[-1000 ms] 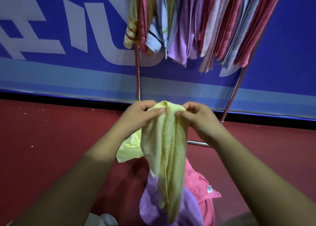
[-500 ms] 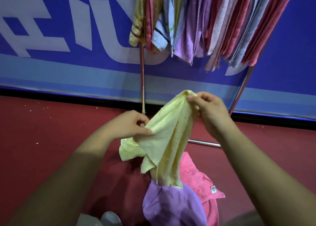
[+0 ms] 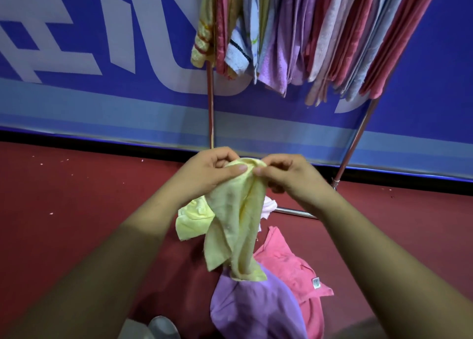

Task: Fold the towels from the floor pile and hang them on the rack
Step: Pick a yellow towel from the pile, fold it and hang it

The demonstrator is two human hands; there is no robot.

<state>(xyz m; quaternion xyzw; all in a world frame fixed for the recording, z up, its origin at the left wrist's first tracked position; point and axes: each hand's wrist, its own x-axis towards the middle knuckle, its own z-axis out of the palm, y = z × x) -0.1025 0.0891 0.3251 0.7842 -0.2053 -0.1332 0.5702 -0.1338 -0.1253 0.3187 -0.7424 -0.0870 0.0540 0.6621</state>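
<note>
A pale yellow towel [image 3: 236, 223] hangs bunched in front of me, its lower end reaching the pile. My left hand [image 3: 207, 172] and my right hand [image 3: 286, 174] both pinch its top edge, thumbs nearly touching. Below lies the floor pile: a purple towel [image 3: 256, 310], a pink towel [image 3: 294, 269] with a small label, another yellow towel [image 3: 192, 221] and a bit of white cloth [image 3: 269, 206]. The metal rack [image 3: 210, 108] stands behind, and several towels [image 3: 307, 36] hang from it in pink, purple, blue and yellow.
The floor is dark red carpet [image 3: 76, 210]. A blue banner wall [image 3: 102, 57] with large white letters runs behind the rack. The rack's right leg [image 3: 355, 139] slants down to a floor bar [image 3: 294, 212]. A grey shoe tip [image 3: 161, 326] shows at the bottom.
My right hand came down and left, my left hand rose, and the two now meet at the towel's top edge, which is gathered rather than spread.
</note>
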